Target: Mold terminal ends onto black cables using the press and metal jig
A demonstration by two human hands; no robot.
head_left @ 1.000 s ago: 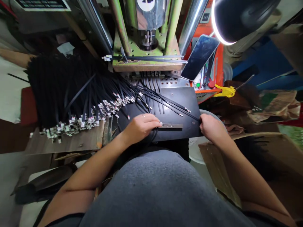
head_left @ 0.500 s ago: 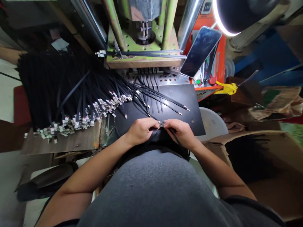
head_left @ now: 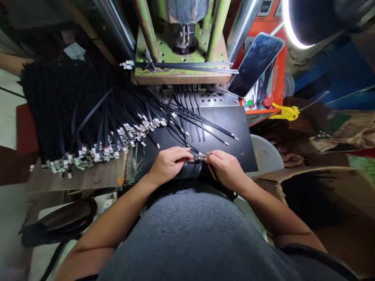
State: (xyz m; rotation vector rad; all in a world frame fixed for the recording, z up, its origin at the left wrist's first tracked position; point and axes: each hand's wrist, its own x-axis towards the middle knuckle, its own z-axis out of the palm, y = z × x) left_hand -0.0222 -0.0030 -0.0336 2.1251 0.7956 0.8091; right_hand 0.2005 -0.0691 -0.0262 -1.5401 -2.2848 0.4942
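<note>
At the near edge of the black plate (head_left: 219, 123), my left hand (head_left: 168, 166) and my right hand (head_left: 225, 168) face each other with fingertips pinched. Between them runs a short row of silver metal connector ends (head_left: 199, 157), one end in each hand. Black flat cables (head_left: 200, 167) hang down from this row toward my lap. Whether the connectors sit in a holder or are just lined up, I cannot tell. Beyond my hands, several more black flat cables (head_left: 211, 124) lie across the plate, some reaching under the green press (head_left: 183, 74).
A thick heap of black cables (head_left: 73, 105) with silver ends covers the wooden board at left. Bundled cables rest on the press ledge. At right are a phone (head_left: 256, 64), an orange control box (head_left: 279, 74), yellow-handled pliers (head_left: 285, 112), a ring lamp and a cardboard box (head_left: 345, 234).
My hands have spread slightly apart, so more of the connector row shows between them. The whole view has shifted a little, with the press now further right in it.
</note>
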